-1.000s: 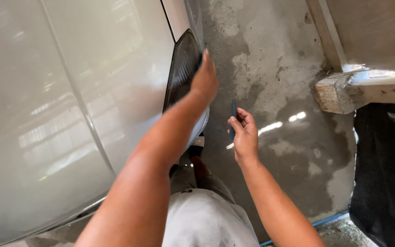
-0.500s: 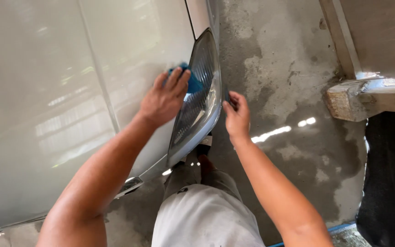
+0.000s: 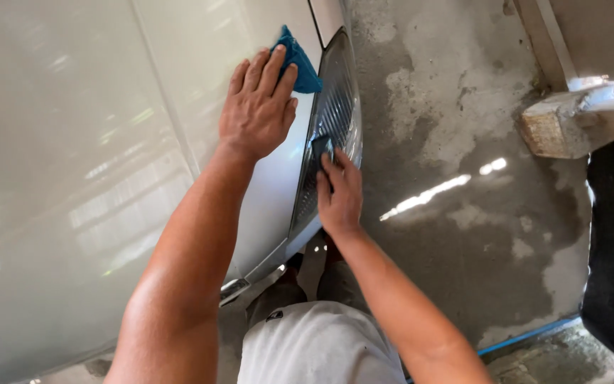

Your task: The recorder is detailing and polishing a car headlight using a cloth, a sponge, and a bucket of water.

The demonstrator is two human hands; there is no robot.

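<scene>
— Where are your hands right now?

— My left hand lies flat on the white car body, fingers spread, pressing a blue cloth against the panel just beside the headlamp; the palm pins the cloth rather than gripping it, so it sits under my fingertips with one corner poking out past them

— And the other?

— My right hand rests on the headlamp lens, fingers closed narrow around a small dark pad held against the ribbed glass; I judge the pinch keeps the pad square to the curve, while the left hand steadies me against the body

— What do you count?

— One cloth, one pad, one headlamp, two hands, both my own; nobody else is in view; below the lamp is wet, patchy concrete floor, with a pale concrete block at the upper right, well apart from my hands
</scene>
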